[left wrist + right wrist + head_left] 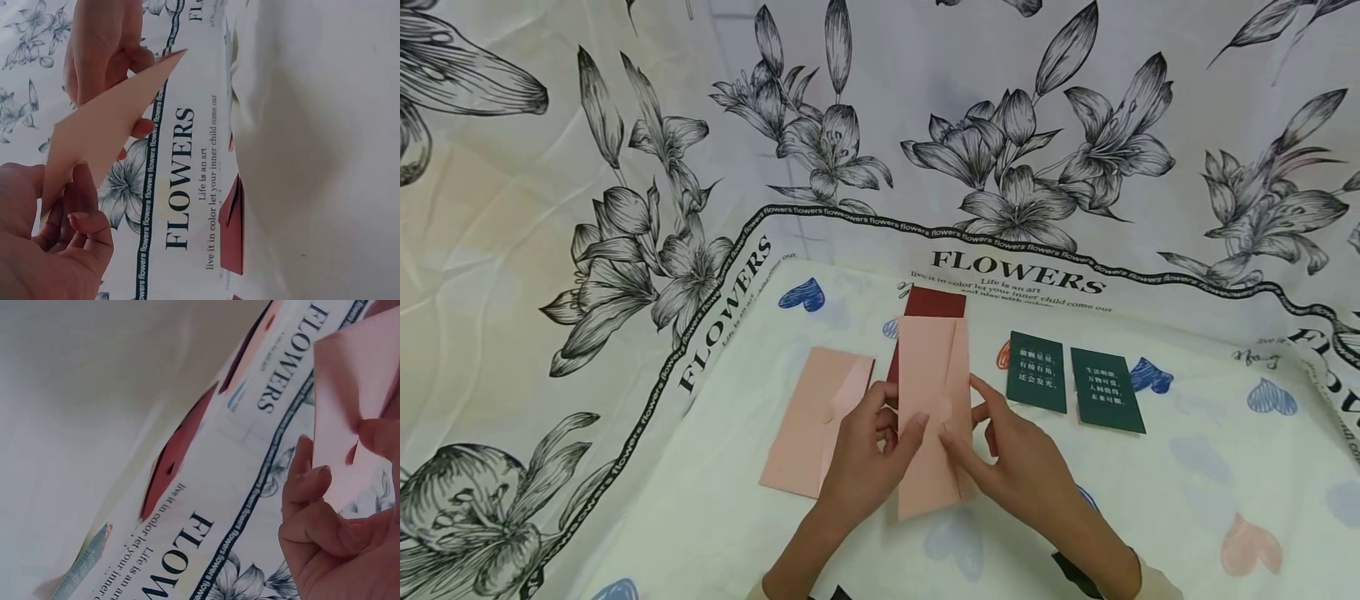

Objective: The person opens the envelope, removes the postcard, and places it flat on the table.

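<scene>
Both hands hold a pink envelope point(925, 367) upright above the table, its flap side facing the head camera. My left hand point(874, 446) grips its left edge, thumb on the front and fingers behind, as the left wrist view also shows. On the other side my right hand point(1018, 454) pinches near the flap's edge with the thumb on the front; in the right wrist view the thumb lies at the flap slit of the envelope point(340, 394). Behind the held envelope a dark red envelope point(936, 302) is partly hidden.
Left of the hands lies another pink envelope point(812, 417), partly covered by the left hand. Two dark green cards with white writing, a left card point(1036, 372) and a right card point(1107, 390), lie at the right. A heart-patterned cloth point(1195, 517) covers the table.
</scene>
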### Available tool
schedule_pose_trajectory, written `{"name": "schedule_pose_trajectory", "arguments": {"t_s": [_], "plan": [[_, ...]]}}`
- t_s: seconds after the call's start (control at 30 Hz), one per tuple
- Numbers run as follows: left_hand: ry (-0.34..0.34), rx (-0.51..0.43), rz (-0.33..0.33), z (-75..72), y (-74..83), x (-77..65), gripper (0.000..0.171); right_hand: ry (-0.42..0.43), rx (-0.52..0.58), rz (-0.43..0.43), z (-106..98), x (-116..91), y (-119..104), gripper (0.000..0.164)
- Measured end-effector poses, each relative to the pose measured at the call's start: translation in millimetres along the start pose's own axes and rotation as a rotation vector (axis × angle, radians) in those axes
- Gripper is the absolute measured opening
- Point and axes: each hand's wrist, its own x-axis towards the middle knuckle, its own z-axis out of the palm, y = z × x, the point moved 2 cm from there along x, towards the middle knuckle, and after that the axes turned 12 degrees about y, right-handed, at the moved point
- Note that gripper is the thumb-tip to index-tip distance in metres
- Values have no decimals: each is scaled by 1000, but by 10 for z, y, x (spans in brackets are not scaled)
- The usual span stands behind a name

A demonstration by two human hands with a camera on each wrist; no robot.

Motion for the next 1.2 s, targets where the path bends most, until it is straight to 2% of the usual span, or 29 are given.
{"name": "schedule_pose_trajectory", "arguments": {"t_s": [0.13, 0.47, 0.63, 0.9, 1.2], "plan": [[-10, 9, 1, 0, 6, -3, 26, -15, 4, -4, -35, -18, 4, 76], [2, 23, -19, -44, -7, 25, 29, -78, 113, 88, -112, -18, 43, 67], [6, 17, -30, -65, -25, 24, 26, -31, 168, 79, -175, -16, 64, 61], [7, -22, -105, -137, -65, 36, 31, 145, 327, 13, -278, 17, 66, 47], [12, -67, -140, -166, -72, 50, 33, 190, 429, 19, -302, 27, 99, 47]]}}
